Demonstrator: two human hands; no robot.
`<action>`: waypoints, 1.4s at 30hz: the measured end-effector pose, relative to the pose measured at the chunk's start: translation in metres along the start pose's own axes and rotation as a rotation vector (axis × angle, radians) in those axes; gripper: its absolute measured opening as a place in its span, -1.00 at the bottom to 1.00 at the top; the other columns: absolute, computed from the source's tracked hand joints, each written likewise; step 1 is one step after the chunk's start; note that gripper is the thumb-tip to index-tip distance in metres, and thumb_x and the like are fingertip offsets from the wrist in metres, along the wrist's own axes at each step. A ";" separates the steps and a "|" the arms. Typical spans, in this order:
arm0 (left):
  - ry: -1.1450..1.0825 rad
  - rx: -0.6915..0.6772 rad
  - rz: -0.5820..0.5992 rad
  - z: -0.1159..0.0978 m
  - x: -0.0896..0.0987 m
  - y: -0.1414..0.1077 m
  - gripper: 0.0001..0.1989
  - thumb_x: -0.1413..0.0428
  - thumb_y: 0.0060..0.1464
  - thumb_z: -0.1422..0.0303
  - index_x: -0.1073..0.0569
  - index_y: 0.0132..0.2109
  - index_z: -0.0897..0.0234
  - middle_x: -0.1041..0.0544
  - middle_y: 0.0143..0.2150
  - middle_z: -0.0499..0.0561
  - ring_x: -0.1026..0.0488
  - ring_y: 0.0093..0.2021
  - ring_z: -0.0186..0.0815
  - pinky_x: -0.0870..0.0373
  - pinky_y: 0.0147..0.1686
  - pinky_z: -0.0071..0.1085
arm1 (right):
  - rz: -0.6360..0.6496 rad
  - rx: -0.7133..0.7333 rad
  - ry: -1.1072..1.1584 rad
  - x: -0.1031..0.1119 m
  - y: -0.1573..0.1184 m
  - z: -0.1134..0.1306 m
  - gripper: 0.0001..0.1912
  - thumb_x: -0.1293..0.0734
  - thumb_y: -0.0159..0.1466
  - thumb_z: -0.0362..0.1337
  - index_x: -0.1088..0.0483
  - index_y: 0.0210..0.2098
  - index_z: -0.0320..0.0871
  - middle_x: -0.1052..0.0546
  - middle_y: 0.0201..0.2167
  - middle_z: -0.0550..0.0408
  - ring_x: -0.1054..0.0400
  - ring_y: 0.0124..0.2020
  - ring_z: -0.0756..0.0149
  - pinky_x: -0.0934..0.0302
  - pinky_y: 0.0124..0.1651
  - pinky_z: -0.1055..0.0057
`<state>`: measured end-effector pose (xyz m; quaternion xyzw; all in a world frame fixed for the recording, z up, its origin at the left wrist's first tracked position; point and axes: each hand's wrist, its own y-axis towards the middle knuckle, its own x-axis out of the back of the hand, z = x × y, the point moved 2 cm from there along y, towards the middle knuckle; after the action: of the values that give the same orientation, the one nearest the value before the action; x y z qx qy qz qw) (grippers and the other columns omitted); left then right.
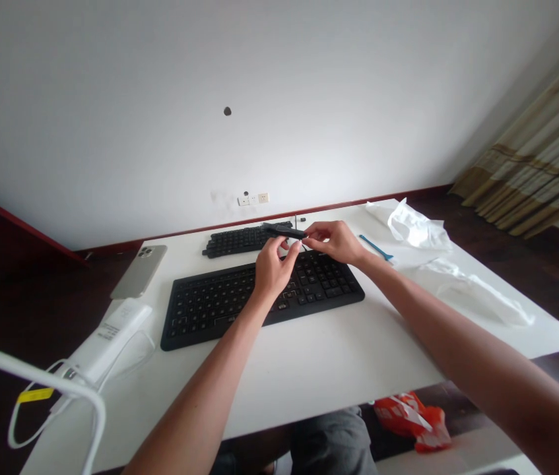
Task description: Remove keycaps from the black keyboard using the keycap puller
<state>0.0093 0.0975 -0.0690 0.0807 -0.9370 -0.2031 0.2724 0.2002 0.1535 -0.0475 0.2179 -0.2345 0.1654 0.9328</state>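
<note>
My left hand and my right hand meet above the back edge of a black keyboard. Between them is a slim black object, raised and pointing left; its kind is hard to make out. The fingers of my left hand are closed under its near side. At its right end, my right hand pinches with thumb and fingers. Behind the keyboard lies a second black piece covered with keys, partly hidden by the slim object. A thin blue tool rests to the right of my right hand.
On the white table, a phone and a white power strip with a cable lie left. Crumpled white plastic bags lie right. A white curved tube crosses the lower left. Below the table edge is a red bag.
</note>
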 end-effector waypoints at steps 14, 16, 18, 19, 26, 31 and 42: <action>-0.523 0.301 -0.196 0.023 0.007 0.009 -0.44 -0.10 0.23 -0.16 -0.58 -0.24 0.30 -0.38 -0.50 -0.07 -0.32 -0.47 -0.38 -0.23 -0.43 -0.45 | 0.317 0.107 -0.183 -0.001 0.002 -0.008 -0.71 -0.48 0.26 -0.08 -0.65 -0.06 -0.01 -0.67 -0.09 0.08 -0.54 -0.17 0.20 -0.40 -0.06 0.29; -0.532 0.296 -0.196 0.021 0.008 0.009 -0.43 -0.10 0.22 -0.18 -0.58 -0.26 0.30 -0.38 -0.51 -0.07 -0.30 -0.48 -0.38 -0.21 -0.44 -0.45 | 0.310 0.117 -0.187 -0.004 0.001 -0.005 -0.77 -0.46 0.28 -0.12 -0.66 -0.11 -0.02 -0.68 -0.15 0.10 -0.54 -0.21 0.22 -0.41 -0.08 0.30; -0.534 0.301 -0.202 0.019 0.008 0.009 -0.42 -0.11 0.20 -0.18 -0.58 -0.27 0.31 -0.37 -0.51 -0.07 -0.29 -0.48 -0.38 -0.19 -0.45 -0.44 | 0.299 0.108 -0.165 -0.006 0.001 -0.002 -0.80 -0.46 0.27 -0.14 -0.67 -0.16 -0.04 -0.69 -0.21 0.12 -0.55 -0.24 0.23 -0.42 -0.09 0.31; -0.536 0.306 -0.205 0.019 0.008 0.009 -0.42 -0.12 0.20 -0.18 -0.58 -0.27 0.32 -0.37 -0.51 -0.06 -0.29 -0.48 -0.38 -0.18 -0.45 -0.44 | 0.286 0.099 -0.143 -0.006 0.001 -0.002 -0.80 -0.47 0.26 -0.14 -0.67 -0.17 -0.04 -0.69 -0.23 0.12 -0.56 -0.25 0.23 -0.43 -0.09 0.31; -0.557 0.304 -0.192 0.018 0.009 0.008 -0.48 -0.17 0.19 -0.11 -0.59 -0.25 0.33 -0.38 -0.50 -0.07 -0.30 -0.47 -0.37 -0.19 -0.43 -0.44 | -0.186 -0.057 -0.139 0.024 0.009 -0.049 -0.78 -0.48 0.22 -0.11 -0.65 -0.26 -0.12 -0.70 -0.26 0.01 -0.59 -0.21 0.11 -0.44 -0.05 0.23; -0.506 0.281 -0.186 0.024 0.007 0.006 -0.49 -0.17 0.19 -0.11 -0.56 -0.29 0.31 -0.41 -0.49 -0.05 -0.33 -0.45 -0.35 -0.22 -0.40 -0.44 | -0.327 -0.274 -0.352 0.032 0.011 -0.083 -0.86 -0.47 0.21 -0.22 -0.67 -0.29 -0.12 -0.70 -0.32 0.02 -0.57 -0.25 0.12 -0.40 -0.06 0.25; -0.476 0.270 -0.172 0.030 0.003 0.007 -0.47 -0.12 0.23 -0.13 -0.57 -0.26 0.31 -0.42 -0.50 -0.03 -0.37 -0.45 -0.29 -0.23 -0.40 -0.42 | -0.329 -0.195 -0.436 0.020 0.022 -0.083 -0.84 -0.41 0.23 -0.33 -0.68 -0.26 -0.08 -0.71 -0.28 0.07 -0.60 -0.21 0.15 -0.41 0.01 0.28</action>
<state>-0.0098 0.1132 -0.0878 0.1456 -0.9829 -0.1120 0.0133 0.2385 0.2163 -0.0961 0.1928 -0.4057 -0.0620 0.8913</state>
